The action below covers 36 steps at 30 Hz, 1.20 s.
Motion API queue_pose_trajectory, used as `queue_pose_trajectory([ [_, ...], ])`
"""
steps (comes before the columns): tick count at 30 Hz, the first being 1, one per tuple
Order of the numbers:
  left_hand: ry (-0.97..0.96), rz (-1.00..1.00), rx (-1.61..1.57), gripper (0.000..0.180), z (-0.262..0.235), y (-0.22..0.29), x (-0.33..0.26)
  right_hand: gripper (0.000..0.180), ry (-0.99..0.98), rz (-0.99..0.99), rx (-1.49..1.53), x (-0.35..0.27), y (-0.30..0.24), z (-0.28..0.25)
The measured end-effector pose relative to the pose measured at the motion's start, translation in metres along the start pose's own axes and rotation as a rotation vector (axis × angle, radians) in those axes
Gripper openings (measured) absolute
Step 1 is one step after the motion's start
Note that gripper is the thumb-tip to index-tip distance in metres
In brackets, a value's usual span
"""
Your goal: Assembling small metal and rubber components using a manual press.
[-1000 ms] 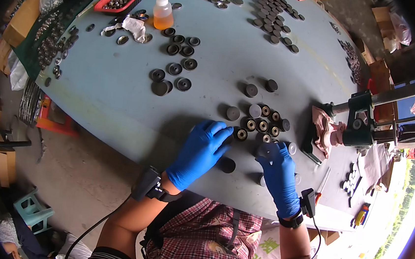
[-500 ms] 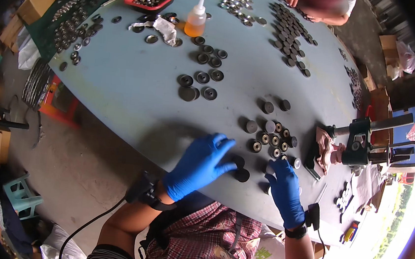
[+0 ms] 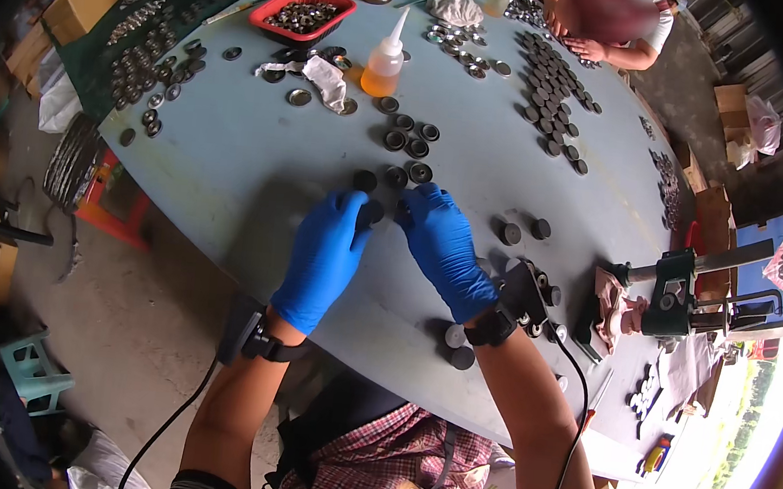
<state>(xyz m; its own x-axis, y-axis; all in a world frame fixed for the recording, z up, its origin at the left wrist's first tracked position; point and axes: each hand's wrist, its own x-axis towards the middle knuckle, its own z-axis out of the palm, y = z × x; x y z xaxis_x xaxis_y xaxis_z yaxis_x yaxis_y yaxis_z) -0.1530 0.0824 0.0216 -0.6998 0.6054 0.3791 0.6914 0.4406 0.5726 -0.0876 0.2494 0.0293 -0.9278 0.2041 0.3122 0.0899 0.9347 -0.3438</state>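
Both my hands wear blue gloves and reach over the grey-blue table. My left hand [image 3: 327, 253] has its thumb and fingers closed on a round black cap [image 3: 372, 213]. Close beside it, my right hand [image 3: 438, 239] curls its fingers on another dark round cap [image 3: 403, 214], mostly hidden by the glove. Just beyond the fingers lie a black cap [image 3: 364, 181] and two hollow, dish-like caps [image 3: 396, 177]. Under my right wrist, a group of small round parts [image 3: 542, 281] is partly covered. Two dark discs [image 3: 462, 357] lie near the table edge.
A dropper bottle with orange liquid [image 3: 382, 69] stands beyond several dark caps. Red trays [image 3: 336, 27] of small parts sit at the far left. A green hand press [image 3: 671, 297] stands at the right. Across the table, a person's hands [image 3: 587, 49] are near many dark discs [image 3: 545, 86].
Both hands have moved forward to the dish-like caps, the right also swinging left from the small round parts. Each now grips a dark cap. The view has shifted slightly.
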Motion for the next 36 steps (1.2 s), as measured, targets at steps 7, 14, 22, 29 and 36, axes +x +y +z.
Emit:
queue_pose_trajectory([
  [7,-0.008,-0.06,-0.338,0.038,-0.02,0.018,-0.022,0.007,-0.085,0.097,0.263,-0.025,0.0,-0.018],
  [14,0.017,-0.12,-0.39,0.042,-0.018,0.045,-0.027,0.021,0.032,-0.059,-0.113,-0.035,-0.021,0.014],
  [22,-0.021,-0.145,-0.438,0.045,0.001,0.068,-0.034,0.022,-0.148,0.079,-0.056,-0.053,-0.014,-0.026],
  [29,-0.234,0.112,-0.404,0.044,0.024,0.108,-0.033,0.031,0.193,0.528,0.288,-0.158,0.043,-0.124],
  [36,-0.277,0.33,0.022,0.039,0.065,0.135,-0.022,0.029,0.163,0.57,0.068,-0.203,0.07,-0.116],
])
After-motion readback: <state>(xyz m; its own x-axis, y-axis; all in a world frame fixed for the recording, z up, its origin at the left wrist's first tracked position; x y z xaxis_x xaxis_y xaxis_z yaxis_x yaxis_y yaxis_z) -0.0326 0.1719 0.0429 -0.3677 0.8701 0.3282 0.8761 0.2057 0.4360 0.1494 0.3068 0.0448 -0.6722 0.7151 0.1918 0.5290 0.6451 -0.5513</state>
